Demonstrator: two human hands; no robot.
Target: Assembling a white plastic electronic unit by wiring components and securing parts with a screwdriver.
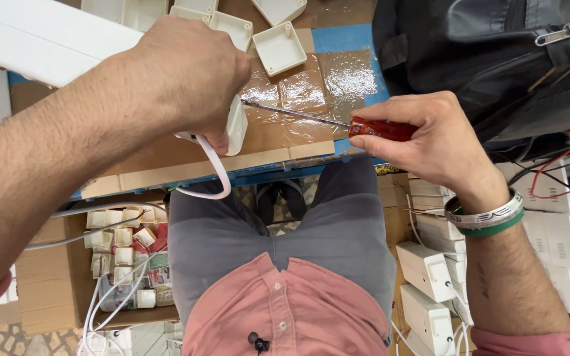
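Observation:
My left hand [186,76] grips a small white plastic box [235,125] with a white cable [216,168] hanging from it, held over the taped cardboard worktop [285,135]. My right hand [430,138] holds a screwdriver by its red handle [380,128]. Its metal shaft [295,113] runs left, and the tip meets the side of the white box. Much of the box is hidden under my left fingers.
Several empty white box shells [278,47] lie at the far edge of the worktop. A black bag [496,59] sits at the right. White adapters [427,270] are stacked by my right knee. A carton of small white parts and cables [123,257] stands at my left.

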